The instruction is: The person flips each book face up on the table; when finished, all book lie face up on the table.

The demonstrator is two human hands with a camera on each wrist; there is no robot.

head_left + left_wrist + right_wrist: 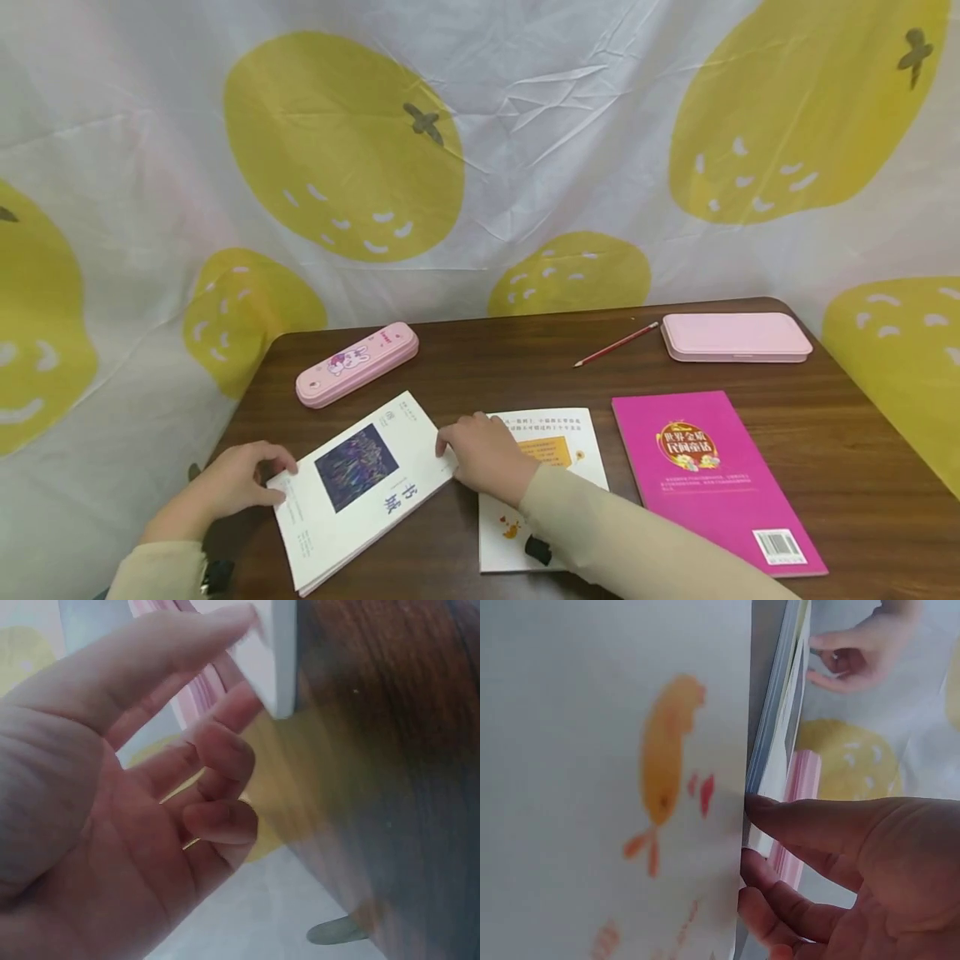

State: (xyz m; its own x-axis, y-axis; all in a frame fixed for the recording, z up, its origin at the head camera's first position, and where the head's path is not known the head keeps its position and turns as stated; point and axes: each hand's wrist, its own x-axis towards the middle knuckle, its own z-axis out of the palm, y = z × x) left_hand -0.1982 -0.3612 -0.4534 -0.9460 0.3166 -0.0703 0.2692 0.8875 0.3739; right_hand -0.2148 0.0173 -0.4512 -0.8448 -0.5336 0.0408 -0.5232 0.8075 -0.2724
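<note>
A white book (367, 483) with a dark picture on its cover lies slanted at the table's left front, its lower edge looking layered. My left hand (236, 483) holds its left edge between thumb and fingers; the left wrist view shows the thumb (202, 637) at the book's corner, the other fingers curled. At the opposite edge, my right hand (487, 458) grips the book, thumb (802, 821) against the page edges in the right wrist view. Under my right forearm is another white book (495, 546) with orange drawings, partly covered.
A magenta book (720, 483) lies at the right. Behind are a pink pencil case with a rabbit (356, 367), a red pencil (615, 345) and a plain pink case (735, 337). A lemon-patterned curtain (480, 167) hangs along the table's (495, 358) back edge.
</note>
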